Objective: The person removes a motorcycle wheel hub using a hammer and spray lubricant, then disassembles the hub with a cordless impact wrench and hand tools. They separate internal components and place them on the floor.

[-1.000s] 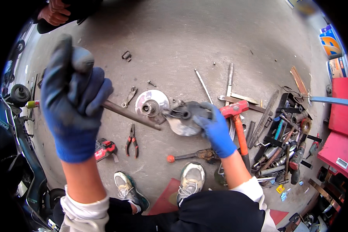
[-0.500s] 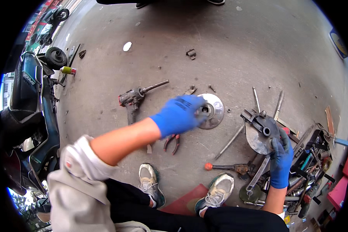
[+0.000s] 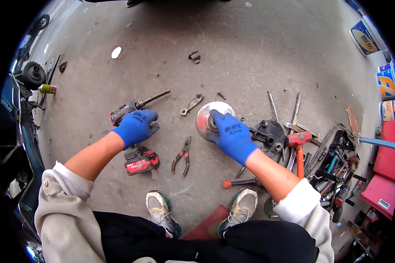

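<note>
My right hand, in a blue glove, is on the shiny round metal disc on the floor. Its thumb and fingers close around the raised hub, which they partly hide. Over the grip of the cordless impact wrench is my gloved left hand, thumb and index finger apart; contact is hard to judge. The wrench's red and black battery shows below that hand. A dark round metal housing lies beside my right wrist, near a red-headed hammer. Red-handled pliers rest between my arms.
A small wrench-like link and a bolt lie beyond the disc. To the right are metal bars, a tool tray full of tools, red boxes and paint buckets. A dark vehicle stands left.
My right hand has let go of the dark housing, now on the floor, and moved left onto the disc. My left hand has gone from the disc to the impact wrench. The view has shifted.
</note>
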Demonstrator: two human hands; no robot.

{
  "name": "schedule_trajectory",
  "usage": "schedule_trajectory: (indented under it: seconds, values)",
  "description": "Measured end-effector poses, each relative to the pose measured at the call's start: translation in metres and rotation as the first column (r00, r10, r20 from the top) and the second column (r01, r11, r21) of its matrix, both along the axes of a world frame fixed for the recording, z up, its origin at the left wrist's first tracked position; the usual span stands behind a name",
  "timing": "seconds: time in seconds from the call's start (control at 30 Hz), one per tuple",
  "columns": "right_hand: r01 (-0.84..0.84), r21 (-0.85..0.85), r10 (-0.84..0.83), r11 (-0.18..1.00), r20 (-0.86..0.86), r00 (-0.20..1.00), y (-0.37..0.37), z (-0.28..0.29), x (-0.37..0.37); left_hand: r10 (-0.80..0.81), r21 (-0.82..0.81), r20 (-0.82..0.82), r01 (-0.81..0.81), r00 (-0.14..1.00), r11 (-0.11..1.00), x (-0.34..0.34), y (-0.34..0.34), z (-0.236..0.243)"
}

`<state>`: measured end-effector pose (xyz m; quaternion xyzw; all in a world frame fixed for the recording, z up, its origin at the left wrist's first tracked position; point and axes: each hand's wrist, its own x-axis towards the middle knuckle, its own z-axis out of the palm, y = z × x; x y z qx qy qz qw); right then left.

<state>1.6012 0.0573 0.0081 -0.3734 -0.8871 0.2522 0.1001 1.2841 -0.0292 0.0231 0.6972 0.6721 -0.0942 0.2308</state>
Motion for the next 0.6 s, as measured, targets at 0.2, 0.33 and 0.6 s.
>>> schedule_trajectory:
  seconds: [0.2,0.33,0.6]
  values:
    - [0.301,-0.399,-0.41,0.866,-0.224,0.884,-0.005,0.042,0.032,-0.021,-0.106,0.128,0.035,0.992,0.994,0.005,0.002,0.007]
    - [0.524,-0.678,-0.836,0.515,-0.262,0.483,-0.007,0.087,0.104,-0.04,-0.082,0.243,0.062,0.969,0.995,0.03,0.019,-0.003]
    - [0.553,-0.741,-0.913,0.382,-0.208,0.351,-0.016,0.098,0.156,-0.078,-0.155,0.228,0.116,0.971,0.981,0.116,0.041,-0.032]
